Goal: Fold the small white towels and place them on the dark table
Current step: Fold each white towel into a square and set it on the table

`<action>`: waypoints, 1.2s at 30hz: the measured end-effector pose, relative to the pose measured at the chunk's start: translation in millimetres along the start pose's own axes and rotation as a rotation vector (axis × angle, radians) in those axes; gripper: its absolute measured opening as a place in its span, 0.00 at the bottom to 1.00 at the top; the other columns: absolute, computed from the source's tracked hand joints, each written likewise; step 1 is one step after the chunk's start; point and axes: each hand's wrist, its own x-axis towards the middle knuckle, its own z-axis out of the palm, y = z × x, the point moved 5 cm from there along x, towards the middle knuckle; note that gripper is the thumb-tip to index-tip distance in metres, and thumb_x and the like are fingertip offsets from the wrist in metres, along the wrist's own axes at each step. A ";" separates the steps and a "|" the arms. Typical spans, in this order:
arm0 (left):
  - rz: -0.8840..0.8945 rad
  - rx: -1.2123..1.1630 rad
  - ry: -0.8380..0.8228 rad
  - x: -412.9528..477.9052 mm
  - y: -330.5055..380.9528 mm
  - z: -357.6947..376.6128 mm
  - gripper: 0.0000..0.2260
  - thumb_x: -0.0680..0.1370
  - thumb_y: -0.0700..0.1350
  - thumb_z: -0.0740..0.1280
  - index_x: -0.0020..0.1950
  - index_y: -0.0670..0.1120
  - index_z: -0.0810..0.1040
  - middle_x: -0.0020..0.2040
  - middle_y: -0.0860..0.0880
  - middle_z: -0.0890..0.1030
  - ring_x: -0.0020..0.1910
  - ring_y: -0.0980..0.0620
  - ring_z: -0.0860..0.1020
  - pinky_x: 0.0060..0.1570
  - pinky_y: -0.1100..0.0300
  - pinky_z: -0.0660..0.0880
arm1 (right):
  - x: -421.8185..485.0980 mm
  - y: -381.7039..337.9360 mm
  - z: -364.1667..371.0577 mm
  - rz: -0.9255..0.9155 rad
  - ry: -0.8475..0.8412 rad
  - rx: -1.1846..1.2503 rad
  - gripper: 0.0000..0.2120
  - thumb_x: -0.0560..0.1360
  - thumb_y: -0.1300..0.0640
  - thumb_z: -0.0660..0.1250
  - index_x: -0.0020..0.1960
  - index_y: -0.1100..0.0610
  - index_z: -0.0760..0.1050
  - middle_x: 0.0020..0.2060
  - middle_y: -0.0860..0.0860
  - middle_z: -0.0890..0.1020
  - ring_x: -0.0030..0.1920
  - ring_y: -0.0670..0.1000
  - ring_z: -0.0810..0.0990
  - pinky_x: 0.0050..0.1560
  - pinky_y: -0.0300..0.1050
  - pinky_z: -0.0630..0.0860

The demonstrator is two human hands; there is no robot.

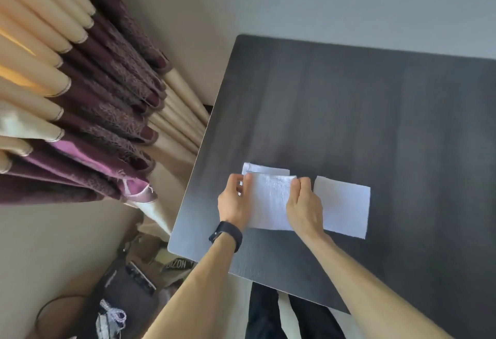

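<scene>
From my remote seat I take the towel (271,202) as my marker: it sits on the dark surface (349,113), close to that surface's near left corner, and both hands are on it. The left hand (234,200) is clenched on the towel's left edge, fingers curled round its far left corner. The right hand (304,208) pinches the towel's right edge near the far right corner, knuckles up and fingers bent over the cloth. I cannot tell whether the far edge of the towel is lifted or lies flat. Just beyond the towel, partly covered by it, a second towel (267,170) shows as a white strip along the far side. Just right of the towel, past the right hand, a third towel (345,208) lies flat as a neat rectangle; I cannot tell whether it touches the towel, since the hand hides the gap. A black watch (226,234) wraps the left wrist, near the towel's near left corner. Well left of the towel, off the surface, hang cream and purple curtains (88,92).
</scene>
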 end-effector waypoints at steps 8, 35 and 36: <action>-0.016 0.088 -0.084 58.8 -13.4 13.7 0.15 0.80 0.61 0.59 0.44 0.52 0.73 0.38 0.54 0.78 0.36 0.53 0.74 0.35 0.61 0.72 | 34.5 -2.3 33.7 0.048 0.064 -0.166 0.14 0.84 0.48 0.45 0.47 0.54 0.63 0.29 0.48 0.72 0.35 0.58 0.75 0.36 0.52 0.70; 0.816 0.830 -0.190 52.1 -31.8 13.9 0.28 0.80 0.56 0.59 0.79 0.46 0.62 0.80 0.48 0.59 0.78 0.47 0.59 0.72 0.43 0.60 | -2.4 -15.9 62.2 -0.258 0.194 -0.559 0.24 0.83 0.52 0.46 0.76 0.56 0.61 0.77 0.52 0.62 0.77 0.53 0.60 0.73 0.52 0.60; 0.818 0.858 -0.228 55.3 -34.8 17.2 0.29 0.81 0.56 0.57 0.80 0.48 0.59 0.81 0.49 0.55 0.79 0.49 0.54 0.74 0.41 0.56 | 1.4 -10.2 65.8 -0.238 0.157 -0.599 0.25 0.83 0.51 0.42 0.78 0.56 0.57 0.79 0.52 0.58 0.78 0.53 0.56 0.74 0.54 0.58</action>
